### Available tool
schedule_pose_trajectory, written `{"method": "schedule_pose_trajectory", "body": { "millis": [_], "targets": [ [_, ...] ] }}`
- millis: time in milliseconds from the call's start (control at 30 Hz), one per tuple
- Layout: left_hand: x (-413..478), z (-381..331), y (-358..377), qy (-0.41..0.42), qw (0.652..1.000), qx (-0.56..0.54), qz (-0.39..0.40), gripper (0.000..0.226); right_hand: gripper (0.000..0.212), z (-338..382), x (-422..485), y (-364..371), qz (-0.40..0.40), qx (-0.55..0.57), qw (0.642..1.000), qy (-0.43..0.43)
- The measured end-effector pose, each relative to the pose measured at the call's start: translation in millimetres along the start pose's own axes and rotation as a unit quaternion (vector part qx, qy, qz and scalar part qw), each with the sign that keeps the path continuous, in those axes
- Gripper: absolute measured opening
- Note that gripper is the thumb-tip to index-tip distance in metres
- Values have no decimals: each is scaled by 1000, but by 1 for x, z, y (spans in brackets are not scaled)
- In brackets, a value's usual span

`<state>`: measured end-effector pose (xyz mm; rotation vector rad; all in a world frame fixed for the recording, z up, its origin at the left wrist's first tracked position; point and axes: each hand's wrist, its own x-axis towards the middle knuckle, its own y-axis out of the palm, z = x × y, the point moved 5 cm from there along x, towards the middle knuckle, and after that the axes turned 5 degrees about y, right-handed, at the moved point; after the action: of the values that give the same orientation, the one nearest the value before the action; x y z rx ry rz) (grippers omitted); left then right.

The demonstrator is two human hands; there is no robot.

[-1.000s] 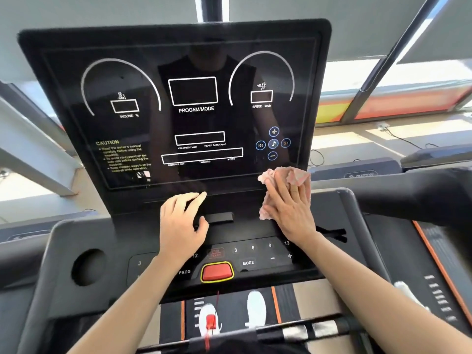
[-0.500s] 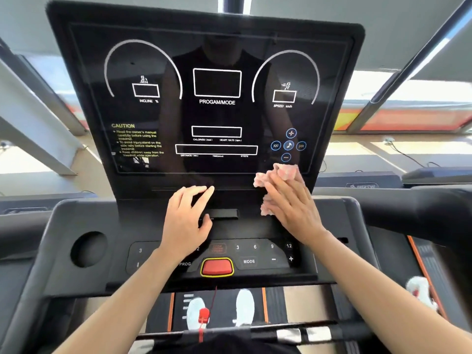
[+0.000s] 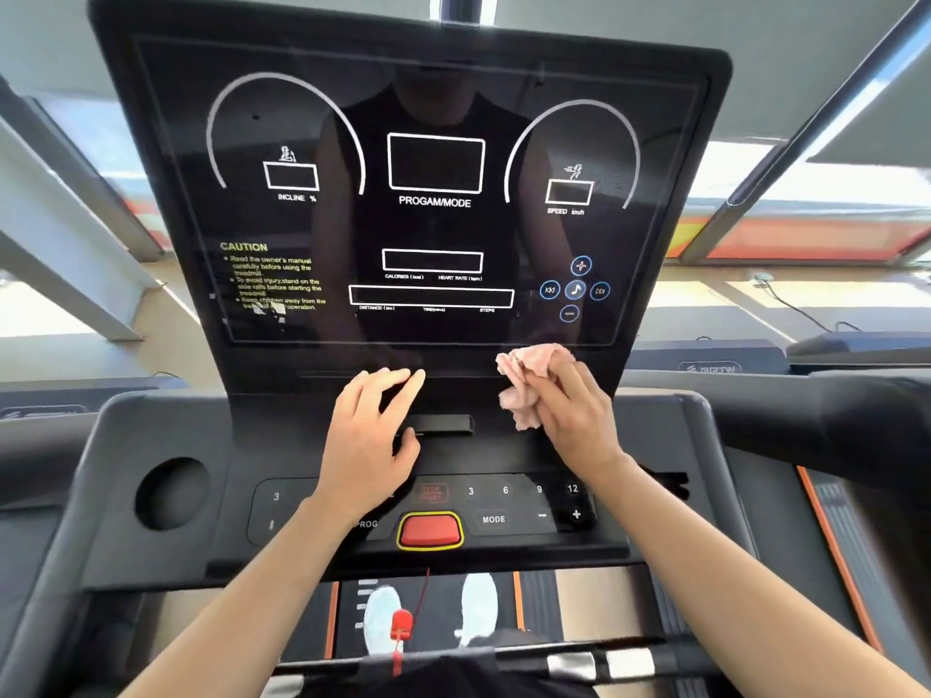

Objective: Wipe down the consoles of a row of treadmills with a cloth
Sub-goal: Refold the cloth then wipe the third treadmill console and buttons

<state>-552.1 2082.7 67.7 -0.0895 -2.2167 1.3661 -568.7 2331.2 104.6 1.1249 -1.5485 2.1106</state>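
Note:
A black treadmill console (image 3: 433,224) with a glossy display panel fills the upper view. A crumpled pink cloth (image 3: 524,380) is pressed against the lower edge of the panel, right of centre, with my right hand (image 3: 574,410) gripping it. My left hand (image 3: 368,435) rests flat on the black ledge below the display, fingers together and pointing up, beside a small black bar (image 3: 443,424). Below both hands lies the button strip with a red stop button (image 3: 429,530) ringed in yellow.
A round cup holder (image 3: 174,493) sits in the grey tray at left. A thick black handrail (image 3: 831,420) runs at right. Another treadmill (image 3: 856,350) stands further right. My white shoes (image 3: 478,604) and a red safety clip (image 3: 401,627) show below on the belt.
My right hand has slid the cloth leftward along the bottom of the display panel. My left hand has kept its place on the ledge. The view has tilted down slightly.

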Motion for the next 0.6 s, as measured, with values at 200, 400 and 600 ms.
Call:
{"method": "schedule_pose_trajectory", "body": {
  "millis": [200, 400, 600],
  "targets": [
    [-3, -2, -1, 13, 1000, -18, 6, 64, 19, 32, 14, 7, -45, 3, 999, -27],
    [-27, 9, -19, -29, 999, -36, -16, 58, 43, 68, 4, 42, 103, 89, 991, 1],
    [-96, 75, -64, -206, 974, 25, -88, 55, 58, 105, -8, 53, 262, 73, 962, -10]
  ]
}}
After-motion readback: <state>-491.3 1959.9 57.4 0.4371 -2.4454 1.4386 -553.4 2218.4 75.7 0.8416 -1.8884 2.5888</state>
